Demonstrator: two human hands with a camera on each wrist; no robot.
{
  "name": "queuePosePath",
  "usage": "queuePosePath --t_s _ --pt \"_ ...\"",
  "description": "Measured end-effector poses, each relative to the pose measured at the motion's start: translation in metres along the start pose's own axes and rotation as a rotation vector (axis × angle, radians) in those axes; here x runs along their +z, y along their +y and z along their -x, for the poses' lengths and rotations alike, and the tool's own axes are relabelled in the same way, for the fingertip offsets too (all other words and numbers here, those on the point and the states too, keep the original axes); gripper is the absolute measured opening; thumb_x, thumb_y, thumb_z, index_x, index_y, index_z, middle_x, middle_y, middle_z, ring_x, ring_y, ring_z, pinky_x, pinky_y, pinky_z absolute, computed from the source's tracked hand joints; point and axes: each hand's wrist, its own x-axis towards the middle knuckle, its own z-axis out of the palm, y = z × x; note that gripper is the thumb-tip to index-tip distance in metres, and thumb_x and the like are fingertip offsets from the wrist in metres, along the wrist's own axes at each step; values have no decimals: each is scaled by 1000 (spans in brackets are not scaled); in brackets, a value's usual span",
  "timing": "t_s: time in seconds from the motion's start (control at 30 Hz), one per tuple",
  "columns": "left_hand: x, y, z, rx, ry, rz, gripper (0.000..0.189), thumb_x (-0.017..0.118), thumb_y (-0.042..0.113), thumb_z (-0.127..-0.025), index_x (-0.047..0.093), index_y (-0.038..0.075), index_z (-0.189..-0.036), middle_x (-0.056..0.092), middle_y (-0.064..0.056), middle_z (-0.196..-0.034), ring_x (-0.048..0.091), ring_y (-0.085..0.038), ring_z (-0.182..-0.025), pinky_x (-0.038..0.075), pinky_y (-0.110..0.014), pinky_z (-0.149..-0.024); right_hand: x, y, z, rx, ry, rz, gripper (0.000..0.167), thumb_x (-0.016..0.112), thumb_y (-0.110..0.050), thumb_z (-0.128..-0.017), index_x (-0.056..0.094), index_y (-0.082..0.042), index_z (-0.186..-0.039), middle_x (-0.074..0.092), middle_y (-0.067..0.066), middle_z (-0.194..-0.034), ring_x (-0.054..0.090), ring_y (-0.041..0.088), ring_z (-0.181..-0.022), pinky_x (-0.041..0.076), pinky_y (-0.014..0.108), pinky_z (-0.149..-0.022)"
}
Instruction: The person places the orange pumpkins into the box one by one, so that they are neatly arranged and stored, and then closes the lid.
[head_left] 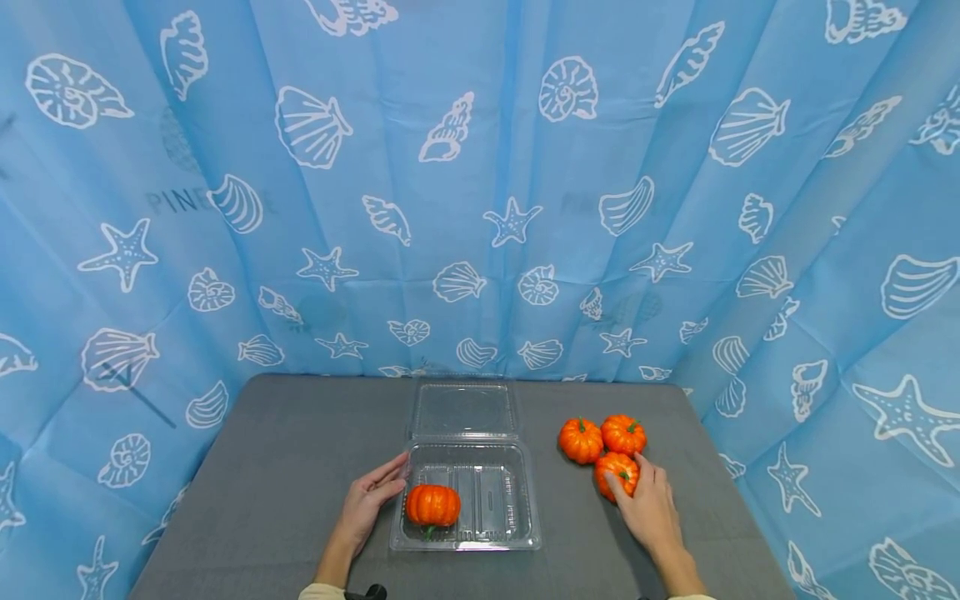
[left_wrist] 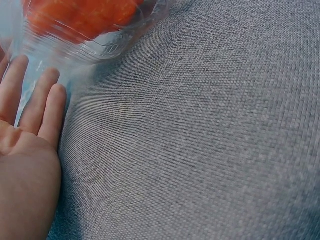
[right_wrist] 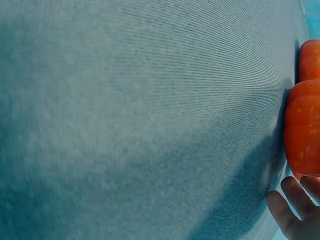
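A clear plastic clamshell container lies with its lid folded back, and one small orange pumpkin rests on its side in the left part of the base. My left hand is at the container's left side, fingers extended and fingertips at the wall. In the left wrist view, the straight fingers show beside the clear wall. On the right, my right hand has thumb and fingers around the nearest small pumpkin. In the right wrist view that pumpkin is partly cut off, with fingertips beside it.
Two more small pumpkins, a left one and a right one, sit just behind the gripped one. The transparent lid lies behind the base. Grey cloth covers the table; a blue shell-print curtain hangs around it.
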Motion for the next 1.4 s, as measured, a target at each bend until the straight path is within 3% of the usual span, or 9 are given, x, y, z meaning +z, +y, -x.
queuePosePath --t_s 0.27,0.6,0.97,1.23,1.4 --pt "0 0 -1 -4 -5 9 49 71 14 -93 62 9 -141 59 -9 -148 62 3 -122 49 -10 -94 3 -2 1 -4 -9 29 90 51 -65 -98 30 3 -155 49 40 -142 53 55 -117 44 67 -95" --pt "-1 -1 0 15 -15 59 48 70 7 -93 62 5 -140 60 -14 -145 66 1 -117 50 -11 -95 1 -7 8 8 28 -82 88 51 -63 -99 29 -1 -157 45 35 -141 48 53 -126 41 66 -102" --pt "1 3 1 3 -2 36 48 70 8 -93 62 5 -140 60 -13 -146 65 5 -116 49 -9 -94 -15 -23 8 -64 34 -135 75 43 -55 -106 23 -7 -160 37 27 -142 55 48 -118 47 64 -95" --pt "1 0 0 14 14 -1 46 71 10 -93 64 6 -139 61 -12 -145 63 6 -117 49 -9 -94 -20 -41 6 -164 62 -176 73 48 -48 -106 23 -7 -161 37 27 -144 53 46 -121 46 64 -99" --pt "1 1 0 10 16 -13 46 71 11 -93 64 8 -139 61 -11 -146 62 5 -119 48 -8 -94 -22 -53 5 -223 98 -183 71 54 -43 -105 26 -6 -158 41 25 -143 55 42 -117 49 61 -95"
